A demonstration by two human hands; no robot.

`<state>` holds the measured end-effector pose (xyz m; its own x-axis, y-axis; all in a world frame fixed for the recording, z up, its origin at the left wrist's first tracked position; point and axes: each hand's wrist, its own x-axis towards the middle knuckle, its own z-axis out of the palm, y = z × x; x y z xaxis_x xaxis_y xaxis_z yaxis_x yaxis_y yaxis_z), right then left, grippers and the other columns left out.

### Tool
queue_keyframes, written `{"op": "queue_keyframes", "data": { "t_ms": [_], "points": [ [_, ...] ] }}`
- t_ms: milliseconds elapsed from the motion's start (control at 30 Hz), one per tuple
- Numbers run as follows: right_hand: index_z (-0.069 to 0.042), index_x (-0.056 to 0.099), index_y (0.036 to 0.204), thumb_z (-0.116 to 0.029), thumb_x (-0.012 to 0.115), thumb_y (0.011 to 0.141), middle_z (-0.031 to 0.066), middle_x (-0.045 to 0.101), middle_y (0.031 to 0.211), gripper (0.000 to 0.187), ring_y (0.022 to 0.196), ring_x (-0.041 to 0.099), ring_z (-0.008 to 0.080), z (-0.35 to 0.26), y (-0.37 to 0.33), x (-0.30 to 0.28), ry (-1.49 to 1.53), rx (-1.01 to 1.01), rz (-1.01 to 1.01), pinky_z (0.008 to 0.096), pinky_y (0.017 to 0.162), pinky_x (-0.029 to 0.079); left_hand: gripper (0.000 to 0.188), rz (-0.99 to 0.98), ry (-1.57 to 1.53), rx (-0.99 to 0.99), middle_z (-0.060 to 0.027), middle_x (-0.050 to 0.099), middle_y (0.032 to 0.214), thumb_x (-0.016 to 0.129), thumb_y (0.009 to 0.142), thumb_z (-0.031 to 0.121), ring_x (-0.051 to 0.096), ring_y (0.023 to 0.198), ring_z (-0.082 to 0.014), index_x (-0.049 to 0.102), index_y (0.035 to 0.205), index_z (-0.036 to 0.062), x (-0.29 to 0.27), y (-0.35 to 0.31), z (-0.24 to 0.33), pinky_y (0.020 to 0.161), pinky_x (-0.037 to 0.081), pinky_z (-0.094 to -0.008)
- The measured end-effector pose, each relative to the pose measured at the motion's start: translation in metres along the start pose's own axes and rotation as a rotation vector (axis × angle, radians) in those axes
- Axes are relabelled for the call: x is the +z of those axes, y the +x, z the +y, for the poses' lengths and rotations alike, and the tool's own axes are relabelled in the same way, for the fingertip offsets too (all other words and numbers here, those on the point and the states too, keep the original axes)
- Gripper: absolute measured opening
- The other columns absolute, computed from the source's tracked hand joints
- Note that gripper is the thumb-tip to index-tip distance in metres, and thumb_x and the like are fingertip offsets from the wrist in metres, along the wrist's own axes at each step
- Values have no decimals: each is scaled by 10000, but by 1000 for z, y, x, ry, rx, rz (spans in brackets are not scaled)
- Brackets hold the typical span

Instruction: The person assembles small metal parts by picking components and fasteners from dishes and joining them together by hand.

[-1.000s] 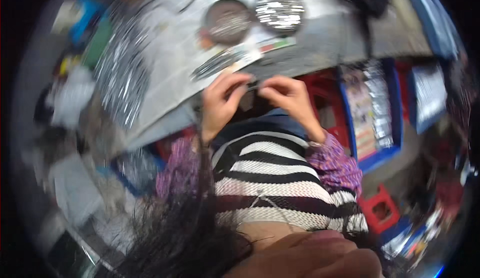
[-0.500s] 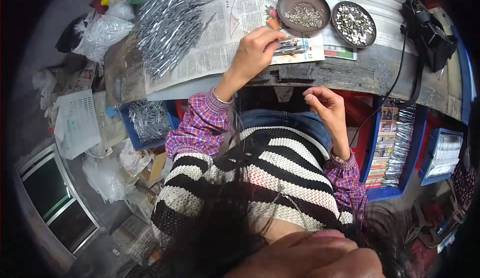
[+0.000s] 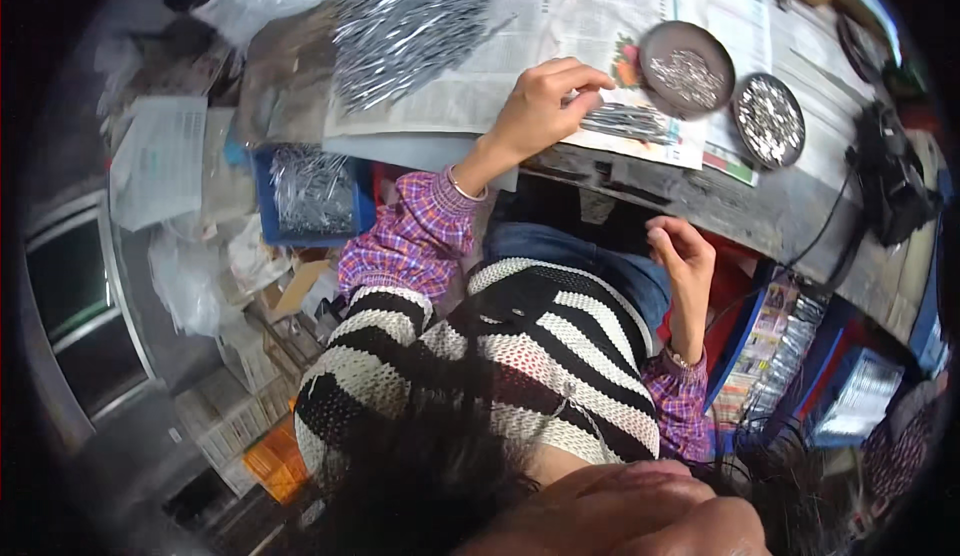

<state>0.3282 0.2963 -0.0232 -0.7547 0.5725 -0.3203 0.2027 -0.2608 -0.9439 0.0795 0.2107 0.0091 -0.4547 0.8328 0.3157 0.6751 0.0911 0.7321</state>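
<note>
At the near edge of the bench (image 3: pixel 785 202), on a printed paper sheet (image 3: pixel 688 152), a small row of slim metal rods (image 3: pixel 632 123) lies just near of a round brown dish (image 3: pixel 690 36) of tiny metal pieces. Left hand (image 3: pixel 553 106) is held at the row's left end, thumb and forefinger curled close; whether a rod is pinched cannot be told. Right hand (image 3: pixel 685 259) is held off the near edge, thumb and fingertips drawn together; anything between them cannot be made out. A smaller dish (image 3: pixel 743 144) of shiny bits stands to the right, a large heap of rods (image 3: pixel 420 26) far left. Handling, as judged: single rods best lifted lightly by one end, neighbours left parallel, dishes unbrushed by knuckles.
</note>
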Motion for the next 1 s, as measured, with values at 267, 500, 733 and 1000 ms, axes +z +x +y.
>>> {"op": "queue_keyframes", "data": {
  "t_ms": [267,500,733,1000],
  "points": [
    [10,622,950,-55,575,833,7,579,741,142,594,472,45,-16,-3,1,-32,46,64,165,520,351,170,92,172,-81,-82,634,854,592,755,67,608,738,-163,632,919,42,-60,-30,-33,601,474,-262],
    [8,605,1040,-85,556,863,36,614,779,206,600,503,52,0,6,-11,-25,-8,15,165,517,373,202,303,460,-147,-90,621,848,603,733,81,606,736,-239,636,931,61,-126,-81,-73,652,479,-297],
    [6,603,1043,-97,553,869,35,616,797,208,612,503,45,-4,9,-7,-81,6,15,164,520,381,213,434,607,-157,-78,603,859,651,697,111,564,810,-253,647,907,78,-124,-84,-88,737,433,-340],
    [-9,604,1043,-89,542,874,12,610,801,197,616,487,28,-4,7,-5,-221,-37,24,156,521,369,210,290,720,-14,-53,542,833,656,699,159,492,833,-237,663,903,108,-69,-24,-71,727,416,-349]
  ]
}}
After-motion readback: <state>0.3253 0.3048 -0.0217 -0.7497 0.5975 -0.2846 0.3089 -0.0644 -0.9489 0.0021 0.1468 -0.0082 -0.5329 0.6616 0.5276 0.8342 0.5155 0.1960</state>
